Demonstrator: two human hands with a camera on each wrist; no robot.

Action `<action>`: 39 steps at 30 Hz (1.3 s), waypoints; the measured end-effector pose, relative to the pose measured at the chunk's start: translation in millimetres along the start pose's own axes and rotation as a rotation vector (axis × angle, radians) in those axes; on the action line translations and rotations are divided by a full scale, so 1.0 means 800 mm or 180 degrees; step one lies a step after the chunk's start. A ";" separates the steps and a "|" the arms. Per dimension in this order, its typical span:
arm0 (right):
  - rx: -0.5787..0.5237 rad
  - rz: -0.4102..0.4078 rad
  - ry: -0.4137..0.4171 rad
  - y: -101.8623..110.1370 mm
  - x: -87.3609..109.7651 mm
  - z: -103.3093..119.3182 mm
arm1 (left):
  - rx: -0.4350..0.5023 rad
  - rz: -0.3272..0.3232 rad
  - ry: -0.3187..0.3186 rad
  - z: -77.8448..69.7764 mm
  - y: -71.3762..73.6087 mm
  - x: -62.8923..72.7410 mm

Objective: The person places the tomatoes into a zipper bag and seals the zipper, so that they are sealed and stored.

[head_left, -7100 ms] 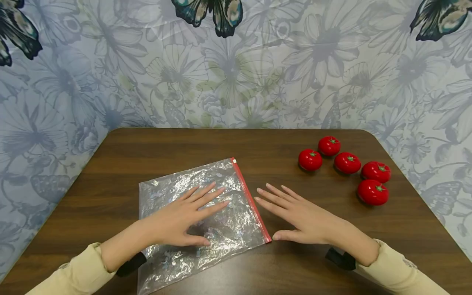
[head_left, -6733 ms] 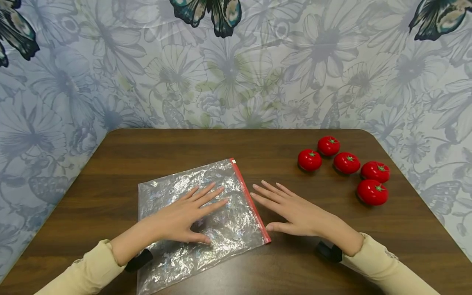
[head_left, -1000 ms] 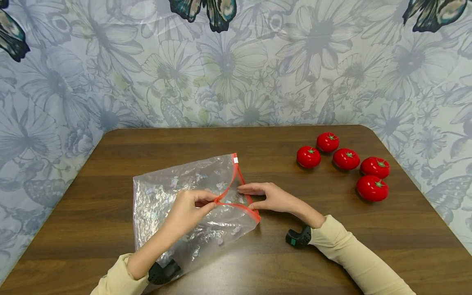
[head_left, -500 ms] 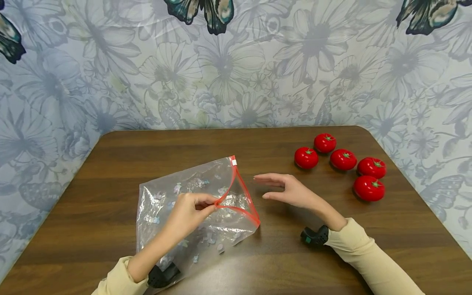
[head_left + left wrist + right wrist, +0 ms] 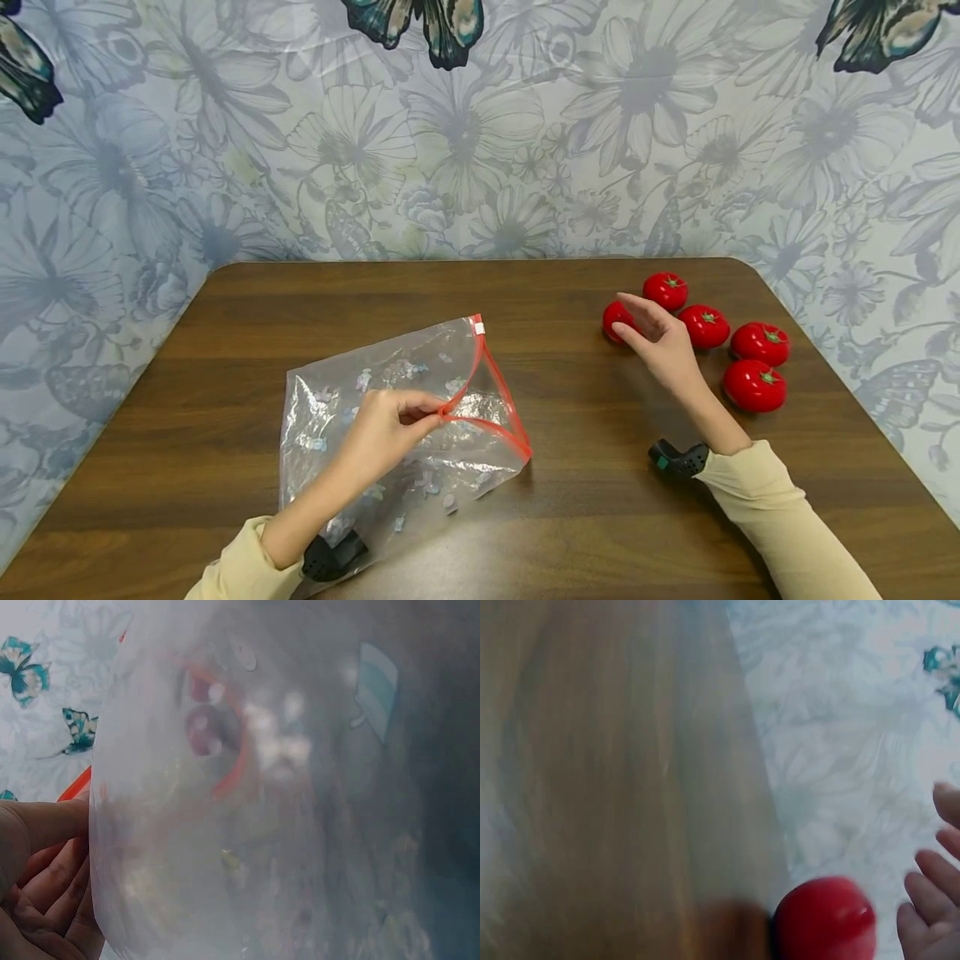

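Note:
My left hand [image 5: 390, 421] pinches the red-edged rim of a clear zip bag [image 5: 322, 450] between thumb and fingers, so the mouth gapes toward the right. In the left wrist view the cloudy film of the bag [image 5: 300, 810] fills most of the picture, beside my curled fingers. At the back right, my right hand [image 5: 663, 342] reaches over the leftmost red tomato [image 5: 613, 320], thumb and fingers apart and partly covering it. The right wrist view shows this tomato [image 5: 826, 922] just left of my spread fingers [image 5: 930, 896].
Several more shiny red tomatoes stand close by: one at the back [image 5: 665, 290], one in the middle [image 5: 705, 327], and two at the right, the nearer one [image 5: 754, 386] beside my right forearm. The brown wooden table [image 5: 360, 292] ends at a flowered wall covering [image 5: 465, 167].
From lying flat, the bag has been opened, with my left hand now pinching its rim. My right hand has let go of the rim and moved right and back to the leftmost tomato.

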State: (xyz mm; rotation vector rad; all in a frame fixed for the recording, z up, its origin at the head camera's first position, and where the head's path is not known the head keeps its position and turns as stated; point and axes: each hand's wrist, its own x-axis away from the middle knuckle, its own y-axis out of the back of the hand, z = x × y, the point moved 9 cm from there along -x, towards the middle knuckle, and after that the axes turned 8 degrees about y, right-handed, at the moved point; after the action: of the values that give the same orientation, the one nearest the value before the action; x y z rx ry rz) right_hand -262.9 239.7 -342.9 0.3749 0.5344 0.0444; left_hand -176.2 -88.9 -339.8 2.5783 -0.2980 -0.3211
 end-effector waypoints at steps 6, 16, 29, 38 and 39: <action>0.0133 -0.0348 -0.0218 0.016 -0.004 -0.032 | -0.0002 0.0013 0.0007 0.001 -0.003 0.001; 0.0212 -0.0126 -0.0768 0.017 0.002 -0.075 | -0.0046 -0.0002 0.0033 0.001 -0.007 0.003; 0.0128 0.0244 -0.1109 0.009 0.009 -0.096 | -0.0102 -0.0031 0.0011 0.001 -0.010 0.006; 0.0169 0.0195 -0.1161 0.011 0.012 -0.101 | -0.0123 -0.0033 0.0031 -0.001 -0.011 0.008; 0.0166 0.0180 -0.1159 0.011 0.012 -0.102 | -0.0116 -0.0030 0.0029 -0.001 -0.011 0.009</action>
State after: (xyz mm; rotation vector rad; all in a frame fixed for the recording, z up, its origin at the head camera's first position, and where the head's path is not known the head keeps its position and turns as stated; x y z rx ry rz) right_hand -295.0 276.7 -409.4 0.4377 0.1655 0.0159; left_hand -168.1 -83.1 -345.1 2.5454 -0.2742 -0.3154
